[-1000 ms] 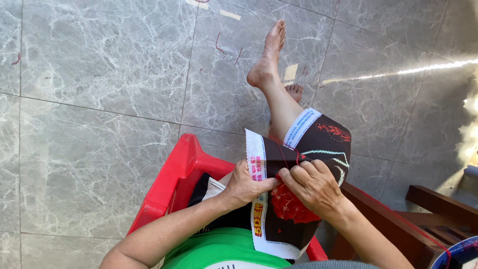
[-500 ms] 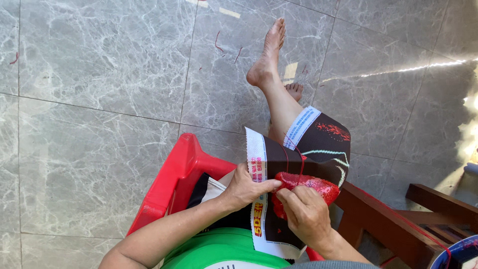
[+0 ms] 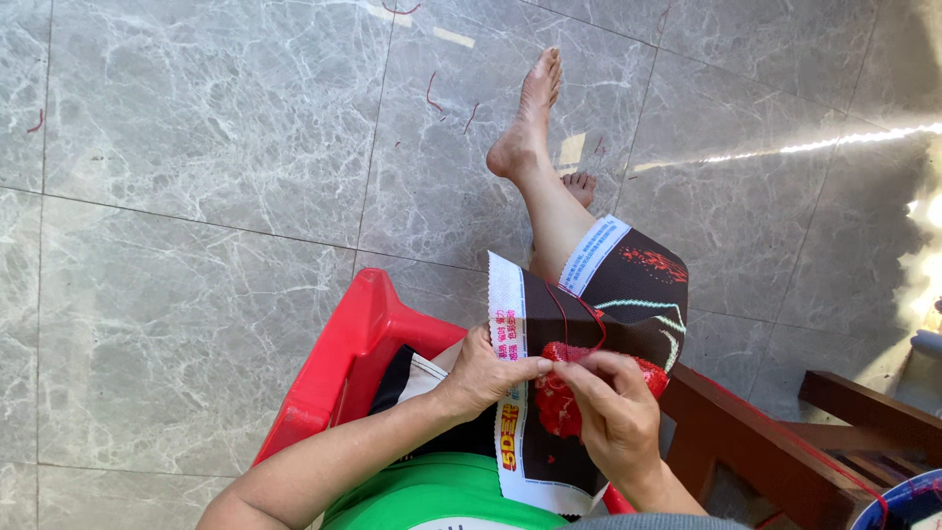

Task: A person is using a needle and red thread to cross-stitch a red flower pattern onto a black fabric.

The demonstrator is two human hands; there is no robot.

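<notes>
Seen from the head camera looking straight down, a person sits in a red plastic chair (image 3: 339,363) on a grey marble-tile floor (image 3: 196,196), one bare leg stretched forward so the foot (image 3: 525,123) rests flat on the tiles. Across the lap lies a dark embroidery cloth (image 3: 628,294) with white printed edge strips, draped over the raised knee, which seems to keep the working area taut and close to the eyes. The left hand (image 3: 486,373) pinches the cloth's near white edge, thumb on top and fingers apparently beneath, its grip clamped on the fabric to steady it. The right hand (image 3: 613,412) sits just beside it, over a patch of red stitching (image 3: 559,402); its thumb and forefinger are pressed together on something very fine, probably a needle, though it is too small to make out. A red thread (image 3: 579,309) loops up from those fingertips across the dark cloth. At the right stands a dark wooden furniture frame (image 3: 765,442), near the knee, and a blue-rimmed container (image 3: 913,505) shows at the bottom corner with more red thread trailing toward it. Short snips of red thread lie scattered on the floor near the foot.
</notes>
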